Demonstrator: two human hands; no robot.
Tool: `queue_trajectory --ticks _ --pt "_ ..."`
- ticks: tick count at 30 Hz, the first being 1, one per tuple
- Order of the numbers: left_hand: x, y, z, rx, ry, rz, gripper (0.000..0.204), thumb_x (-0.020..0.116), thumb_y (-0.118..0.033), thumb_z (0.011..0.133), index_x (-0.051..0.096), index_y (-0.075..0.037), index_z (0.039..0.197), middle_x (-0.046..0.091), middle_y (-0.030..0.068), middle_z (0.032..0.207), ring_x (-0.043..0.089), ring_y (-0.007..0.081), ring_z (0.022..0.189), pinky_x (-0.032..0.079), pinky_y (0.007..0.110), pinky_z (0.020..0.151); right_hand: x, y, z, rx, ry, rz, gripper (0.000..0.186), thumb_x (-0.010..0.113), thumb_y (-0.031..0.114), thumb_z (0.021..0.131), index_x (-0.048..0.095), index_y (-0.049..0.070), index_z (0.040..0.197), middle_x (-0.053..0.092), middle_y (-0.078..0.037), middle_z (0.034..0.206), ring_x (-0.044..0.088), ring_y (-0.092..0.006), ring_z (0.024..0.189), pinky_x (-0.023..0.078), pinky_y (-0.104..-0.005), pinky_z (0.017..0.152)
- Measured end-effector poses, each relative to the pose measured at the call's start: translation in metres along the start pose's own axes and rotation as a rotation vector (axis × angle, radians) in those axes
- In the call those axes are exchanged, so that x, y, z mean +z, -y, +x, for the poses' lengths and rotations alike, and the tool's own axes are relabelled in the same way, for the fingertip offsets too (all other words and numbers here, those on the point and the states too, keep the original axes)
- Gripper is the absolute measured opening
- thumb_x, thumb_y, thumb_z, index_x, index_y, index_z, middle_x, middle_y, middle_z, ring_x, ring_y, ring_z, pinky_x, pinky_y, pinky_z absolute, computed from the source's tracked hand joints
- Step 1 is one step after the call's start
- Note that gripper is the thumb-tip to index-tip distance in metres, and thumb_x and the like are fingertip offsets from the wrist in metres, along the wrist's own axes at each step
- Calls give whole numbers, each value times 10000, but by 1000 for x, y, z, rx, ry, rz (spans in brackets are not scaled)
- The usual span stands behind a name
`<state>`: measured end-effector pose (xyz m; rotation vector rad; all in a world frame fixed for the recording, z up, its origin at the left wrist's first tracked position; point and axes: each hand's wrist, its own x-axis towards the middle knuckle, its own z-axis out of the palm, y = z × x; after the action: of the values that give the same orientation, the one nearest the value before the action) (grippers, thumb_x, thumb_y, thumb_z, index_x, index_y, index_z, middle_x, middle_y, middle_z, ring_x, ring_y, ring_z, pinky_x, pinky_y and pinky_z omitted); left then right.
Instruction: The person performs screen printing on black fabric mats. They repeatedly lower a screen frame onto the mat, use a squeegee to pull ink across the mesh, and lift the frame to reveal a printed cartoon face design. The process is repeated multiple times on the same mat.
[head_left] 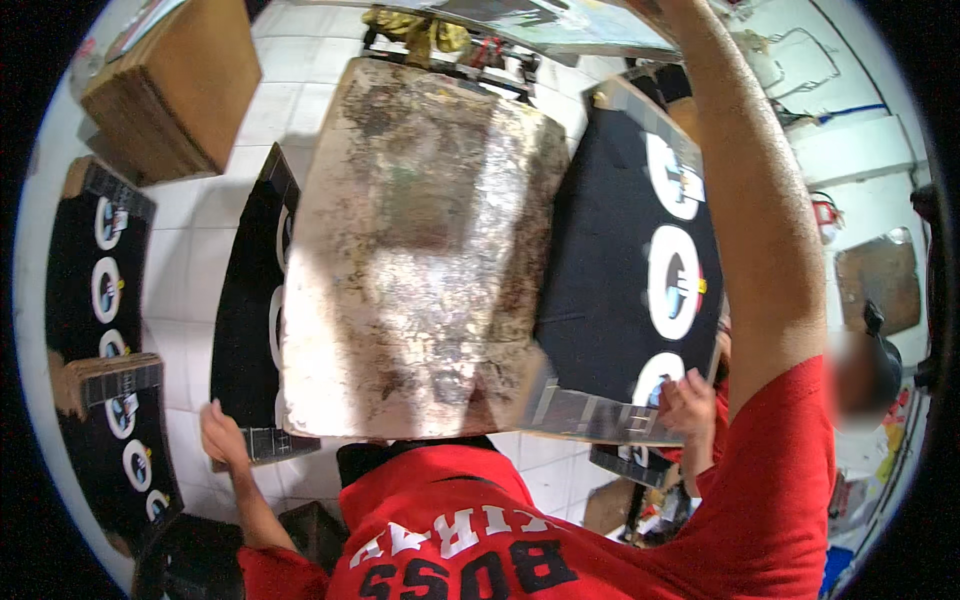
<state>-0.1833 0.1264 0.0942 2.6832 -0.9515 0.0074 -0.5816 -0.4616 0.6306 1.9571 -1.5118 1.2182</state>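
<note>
My left hand (225, 437) is closed on the near corner of a black fabric-covered board (247, 330), which stands out at the left of a worn, paint-stained worktable (400, 290). White oval prints show along the board's inner side. My right arm (760, 200) reaches up past the far right, and its hand lies beyond the top edge. Below that arm, over the table's right side, is another black board (600, 260) with white oval prints and grey end strips, slightly blurred. A co-worker's hand (688, 405) is at its near right corner.
More printed black boards (110, 400) lie at the far left. A stack of brown boards (195, 90) stands behind them. A framed panel (570, 30) crosses the top, close to my right forearm. The co-worker (865, 375) is at the right, near white shelving (850, 150).
</note>
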Motion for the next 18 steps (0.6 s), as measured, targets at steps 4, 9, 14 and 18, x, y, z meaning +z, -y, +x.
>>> queue_trajectory --ticks 4,9,14,18 --pt "-130 7 82 -66 -69 114 322 611 -360 1003 705 -54 973 706 211 922 651 452 874 480 515 718 -5 5 5 -69 -66 -107 430 739 397 841 726 186 1216 760 -164 1043 726 -328 957 546 -432 847" --pt "-338 87 107 -51 -347 -22 361 670 -360 1001 716 -3 988 692 88 812 605 207 721 462 354 680 -11 9 11 -172 -161 -43 351 755 397 836 751 156 1090 736 -101 725 720 -240 696 544 -407 664" --pt "-536 184 101 -119 -387 -411 341 640 -292 1028 691 14 886 621 -31 810 497 83 755 418 280 693 16 -20 41 -28 152 -48 548 654 527 936 609 238 1400 740 -143 1153 721 -313 1041 537 -430 860" --pt "-544 205 61 -456 -553 -539 265 650 -241 992 716 7 925 660 1 888 555 146 827 454 327 798 60 -68 68 -3 207 37 596 567 549 952 556 235 1459 706 -170 1247 687 -329 1129 515 -455 930"
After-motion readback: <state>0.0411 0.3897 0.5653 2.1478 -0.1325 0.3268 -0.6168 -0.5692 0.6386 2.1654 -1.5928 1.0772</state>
